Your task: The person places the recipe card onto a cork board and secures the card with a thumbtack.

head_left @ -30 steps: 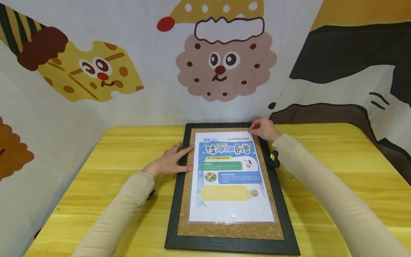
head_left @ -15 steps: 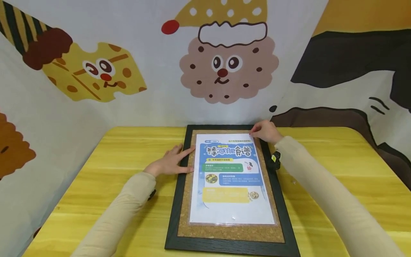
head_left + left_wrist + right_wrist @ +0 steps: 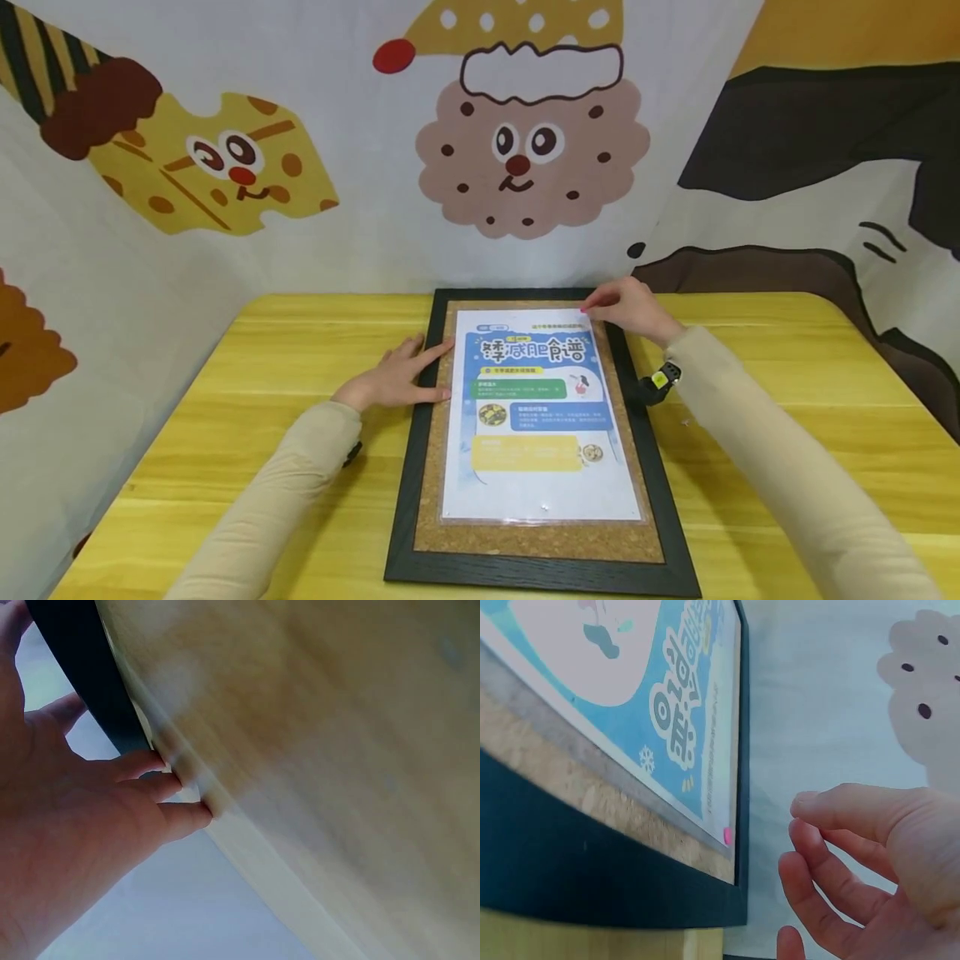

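Observation:
A laminated poster (image 3: 540, 492) with blue, green and yellow print lies on a cork board (image 3: 540, 537) in a black frame (image 3: 543, 575). At its far right corner, a pink push pin (image 3: 727, 836) sits in the sheet. My right hand (image 3: 628, 307) is just beside that corner; the right wrist view shows its fingers loosely bent, apart from the pin and holding nothing. Across the frame's left side rests my left hand (image 3: 393, 375), fingers spread, thumb and forefinger reaching the poster's left edge. In the left wrist view, its other fingertips (image 3: 199, 815) touch the wood beside the frame.
The frame lies on a yellow wood-grain table (image 3: 247, 392), its far end close to the wall. A printed cloth (image 3: 360, 250) with cartoon biscuit and cheese figures covers the wall. A small shiny spot (image 3: 544, 507) shows low on the poster.
My right hand has let go of the pink push pin and drawn slightly right, its wrist turning. My left hand stays in place on the frame.

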`<state>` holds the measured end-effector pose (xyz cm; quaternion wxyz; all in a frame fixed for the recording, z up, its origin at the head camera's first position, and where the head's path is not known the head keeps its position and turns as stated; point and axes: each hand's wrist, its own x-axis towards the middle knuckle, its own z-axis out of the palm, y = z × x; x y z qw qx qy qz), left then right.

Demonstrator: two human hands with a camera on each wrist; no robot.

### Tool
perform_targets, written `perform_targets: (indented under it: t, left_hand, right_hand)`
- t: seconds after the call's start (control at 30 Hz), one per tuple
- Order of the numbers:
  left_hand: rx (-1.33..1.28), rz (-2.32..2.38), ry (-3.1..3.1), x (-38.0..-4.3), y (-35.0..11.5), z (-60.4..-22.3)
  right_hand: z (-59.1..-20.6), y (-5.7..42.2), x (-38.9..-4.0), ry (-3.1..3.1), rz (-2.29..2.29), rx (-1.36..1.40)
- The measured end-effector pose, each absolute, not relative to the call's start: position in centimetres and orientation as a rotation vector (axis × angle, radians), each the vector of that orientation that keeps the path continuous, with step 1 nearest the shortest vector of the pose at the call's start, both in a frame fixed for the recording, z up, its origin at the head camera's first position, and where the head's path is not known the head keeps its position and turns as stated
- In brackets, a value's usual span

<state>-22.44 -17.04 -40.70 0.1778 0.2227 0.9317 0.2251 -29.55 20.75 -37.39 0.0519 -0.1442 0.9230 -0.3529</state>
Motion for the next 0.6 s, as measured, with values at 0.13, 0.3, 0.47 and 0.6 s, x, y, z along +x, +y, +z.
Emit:
perform_targets:
  t: [0.13, 0.3, 0.47, 0.6]
  left_hand:
    - [0.638, 0.628, 2.633, -22.4, -17.1, -40.6]
    - [0.638, 0.622, 2.636, -22.5, -17.2, -40.5]
    - [0.640, 0.648, 2.611, -22.7, -17.2, -40.4]
    - [0.652, 0.674, 2.580, -22.8, -17.2, -40.3]
  right_hand:
    - [-36.8, 21.6, -28.5, 2.801, -1.067, -0.433]
    - [-36.7, 23.0, -27.0, 2.782, -1.035, -0.480]
    - [-37.6, 24.0, -25.8, 2.762, -1.013, -0.544]
    - [-38.3, 25.0, -25.0, 2.756, -1.000, -0.572]
